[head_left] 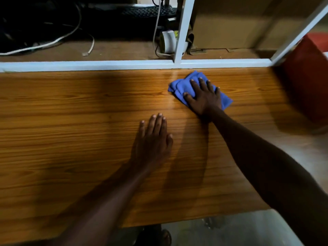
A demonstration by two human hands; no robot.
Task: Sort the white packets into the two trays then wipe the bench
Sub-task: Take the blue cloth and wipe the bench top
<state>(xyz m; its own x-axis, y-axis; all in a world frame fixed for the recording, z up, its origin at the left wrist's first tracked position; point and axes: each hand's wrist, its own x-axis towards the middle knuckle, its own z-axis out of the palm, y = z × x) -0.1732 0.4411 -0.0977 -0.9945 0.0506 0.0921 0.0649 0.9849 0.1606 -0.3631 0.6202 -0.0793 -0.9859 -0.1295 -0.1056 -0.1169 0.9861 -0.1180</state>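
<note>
A crumpled blue cloth (181, 85) lies on the wooden bench (71, 121) near its far edge, right of centre. My right hand (204, 96) presses flat on the cloth with fingers spread. My left hand (152, 139) rests flat on the bare bench top, fingers straight, a little nearer and to the left of the cloth. No white packets or trays are in view.
A white metal frame (124, 64) runs along the bench's far edge, with an upright post (183, 29). Behind it lie cables (53, 41), a keyboard (147, 11), a tape roll (168, 39) and cardboard (230, 23). A red object (307, 77) stands at the right end.
</note>
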